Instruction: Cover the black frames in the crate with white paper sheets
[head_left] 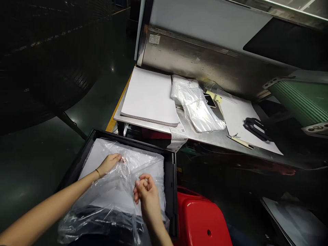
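A large clear plastic bag is spread in loose folds over white sheets in a black crate in front of me. My left hand is closed on the film near the crate's middle, its fingertips partly behind the plastic. To the right, my right hand has its fingers curled in a pinch on the bag's film. Slack plastic hangs over the crate's near side towards my dark clothing.
Beyond the crate, a metal bench carries a stack of white paper, folded clear bags, a phone, a black object and a cream-handled tool. A red stool stands right of the crate.
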Motion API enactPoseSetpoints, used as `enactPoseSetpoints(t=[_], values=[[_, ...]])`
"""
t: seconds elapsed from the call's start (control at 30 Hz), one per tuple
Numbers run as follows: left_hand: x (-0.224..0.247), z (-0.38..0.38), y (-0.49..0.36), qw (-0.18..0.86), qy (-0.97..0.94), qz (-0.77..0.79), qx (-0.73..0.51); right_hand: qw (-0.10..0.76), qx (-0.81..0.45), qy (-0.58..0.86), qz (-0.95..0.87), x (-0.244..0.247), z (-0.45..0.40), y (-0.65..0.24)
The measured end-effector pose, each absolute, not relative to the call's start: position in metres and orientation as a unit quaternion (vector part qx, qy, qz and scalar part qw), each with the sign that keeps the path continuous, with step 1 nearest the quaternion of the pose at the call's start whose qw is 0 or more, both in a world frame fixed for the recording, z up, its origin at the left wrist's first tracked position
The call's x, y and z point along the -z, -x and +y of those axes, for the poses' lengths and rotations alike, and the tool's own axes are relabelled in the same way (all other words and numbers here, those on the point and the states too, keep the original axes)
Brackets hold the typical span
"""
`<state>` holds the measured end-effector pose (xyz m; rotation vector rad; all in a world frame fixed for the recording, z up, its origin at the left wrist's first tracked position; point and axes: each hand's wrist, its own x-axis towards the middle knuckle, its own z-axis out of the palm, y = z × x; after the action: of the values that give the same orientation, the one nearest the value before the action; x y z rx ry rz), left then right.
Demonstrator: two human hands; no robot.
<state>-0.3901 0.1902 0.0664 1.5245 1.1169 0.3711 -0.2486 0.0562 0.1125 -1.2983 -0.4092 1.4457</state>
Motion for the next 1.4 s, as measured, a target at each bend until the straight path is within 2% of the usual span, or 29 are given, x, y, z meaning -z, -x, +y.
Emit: enactPoseSetpoints(t=[0.13,0.3,0.47,0.63,0.73,0.87,1.07,1.2,1.27,1.4], values=[[-0.078,0.204,0.367,0.621,-0.681,0.388,-0.014,0.495,-0.657,0.542,-0.173,-0.099,0.013,0.302],[-0.080,0.201,0.353,0.634,-0.667,0.336,0.203,0.415,-0.642,0.587,-0.268,-0.057,-0.008,0.339],[-0.064,0.195,0.370,0.541,-0.673,0.365,0.348,0.296,-0.579,0.645,-0.401,-0.020,-0.015,0.329],[-0.054,0.182,0.382,0.446,-0.695,0.378,0.419,0.213,-0.514,0.676,-0.483,0.005,0.004,0.325],[-0.048,0.164,0.388,0.388,-0.738,0.390,0.390,0.195,-0.481,0.693,-0.501,0.021,0.033,0.325],[-0.044,0.143,0.405,0.290,-0.796,0.446,0.289,0.217,-0.454,0.704,-0.500,0.025,0.054,0.320],[-0.047,0.144,0.423,0.206,-0.862,0.451,0.106,0.317,-0.484,0.602,-0.551,-0.046,0.038,0.289],[-0.048,0.148,0.423,0.188,-0.889,0.418,0.013,0.381,-0.437,0.595,-0.556,-0.073,0.076,0.255],[-0.047,0.149,0.423,0.178,-0.893,0.412,-0.019,0.365,-0.452,0.575,-0.576,-0.065,0.104,0.246],[-0.050,0.153,0.427,0.170,-0.892,0.417,-0.045,0.281,-0.535,0.540,-0.586,-0.035,0.133,0.245]])
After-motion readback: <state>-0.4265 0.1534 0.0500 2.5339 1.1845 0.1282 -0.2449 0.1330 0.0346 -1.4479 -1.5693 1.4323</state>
